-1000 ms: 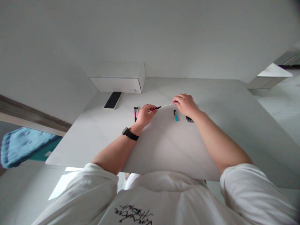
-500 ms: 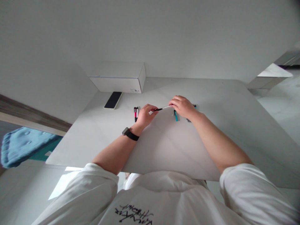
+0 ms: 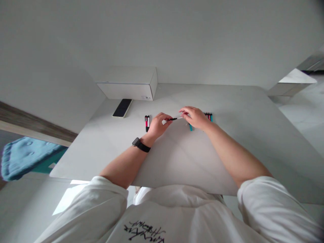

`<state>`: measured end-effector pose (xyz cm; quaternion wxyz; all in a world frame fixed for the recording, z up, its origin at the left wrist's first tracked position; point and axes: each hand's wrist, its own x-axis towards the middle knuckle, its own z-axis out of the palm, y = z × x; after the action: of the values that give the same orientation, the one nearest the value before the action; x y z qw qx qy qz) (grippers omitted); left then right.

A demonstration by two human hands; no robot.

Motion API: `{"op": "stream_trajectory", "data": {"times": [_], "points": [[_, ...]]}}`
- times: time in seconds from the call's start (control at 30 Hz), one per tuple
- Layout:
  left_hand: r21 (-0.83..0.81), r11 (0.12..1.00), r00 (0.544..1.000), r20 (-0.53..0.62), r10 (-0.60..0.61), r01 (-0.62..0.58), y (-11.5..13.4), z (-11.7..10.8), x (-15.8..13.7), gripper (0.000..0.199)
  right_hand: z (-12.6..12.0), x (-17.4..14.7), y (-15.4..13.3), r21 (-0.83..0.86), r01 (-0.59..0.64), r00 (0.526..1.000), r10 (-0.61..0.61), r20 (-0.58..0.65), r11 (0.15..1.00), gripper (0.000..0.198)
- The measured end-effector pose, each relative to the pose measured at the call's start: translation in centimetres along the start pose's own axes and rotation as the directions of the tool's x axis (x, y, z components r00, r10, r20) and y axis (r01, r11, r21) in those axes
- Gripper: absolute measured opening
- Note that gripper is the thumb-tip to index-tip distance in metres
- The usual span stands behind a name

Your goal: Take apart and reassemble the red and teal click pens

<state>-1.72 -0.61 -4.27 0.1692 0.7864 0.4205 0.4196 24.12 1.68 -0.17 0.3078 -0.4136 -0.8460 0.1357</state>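
My left hand (image 3: 158, 125), with a black watch (image 3: 140, 144) on the wrist, is closed around a black pen barrel piece (image 3: 173, 119) that points right. From its tip a thin white pen refill (image 3: 180, 117) runs across to my right hand (image 3: 196, 117). The thumb and fingers of that hand are at the refill's far end; their exact contact is partly hidden. Just below my right hand lies a teal pen part (image 3: 190, 127), its upper end covered. Beside my left hand lie a red-and-black pen part (image 3: 146, 123) and a white-and-black one (image 3: 148, 121).
Several coloured pen parts (image 3: 209, 116) lie in a row right of my right hand. A phone (image 3: 122, 108) rests at the left of the white table (image 3: 240, 135), before a white box (image 3: 126, 90) against the wall. A blue cushion (image 3: 27, 157) is at far left.
My right hand has moved slightly left and down, nearer my left hand, so less of the white refill shows. The row of pen parts on the right is more uncovered. My left hand is nearly still.
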Motion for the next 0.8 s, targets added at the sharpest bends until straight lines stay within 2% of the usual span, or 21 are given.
{"op": "stream_trajectory", "data": {"times": [0.1,0.13,0.2,0.33,0.43,0.57,0.7,0.8], "points": [[-0.003,1.0,1.0,0.02,-0.011,0.011,0.2,-0.1,0.0,0.011,-1.5,0.1,1.2,-0.054,-0.096,0.994,0.092,-0.066,0.994,0.025],[-0.002,1.0,0.999,0.036,-0.012,0.012,0.3,-0.1,0.0,0.012,-1.9,0.1,1.6,-0.087,-0.134,0.99,0.13,-0.052,0.987,0.024],[0.007,1.0,0.996,0.089,-0.003,0.002,0.3,-0.1,0.0,0.014,-2.5,-0.1,2.4,-0.153,-0.231,0.972,0.235,0.01,0.961,0.021],[0.038,0.995,0.97,0.23,0.077,-0.088,0.0,0.0,-0.1,0.015,-1.7,-0.8,3.1,-0.288,-0.358,0.896,0.413,0.16,0.888,0.022],[0.079,0.985,0.941,0.315,0.123,-0.155,-0.2,0.2,-0.3,0.016,-0.6,-1.2,3.3,-0.361,-0.363,0.855,0.461,0.238,0.859,0.034],[0.142,0.972,0.924,0.361,0.125,-0.187,-0.4,0.4,-0.5,0.018,0.0,-1.4,3.4,-0.42,-0.319,0.848,0.454,0.274,0.85,0.043],[0.126,0.977,0.944,0.305,0.127,-0.172,-0.3,0.4,-0.4,0.025,-0.1,-1.5,3.3,-0.446,-0.307,0.85,0.453,0.27,0.841,0.043],[0.101,0.985,0.964,0.241,0.11,-0.138,-0.1,0.3,-0.3,0.022,0.0,-1.6,3.3,-0.459,-0.307,0.842,0.463,0.277,0.834,0.043]]}}
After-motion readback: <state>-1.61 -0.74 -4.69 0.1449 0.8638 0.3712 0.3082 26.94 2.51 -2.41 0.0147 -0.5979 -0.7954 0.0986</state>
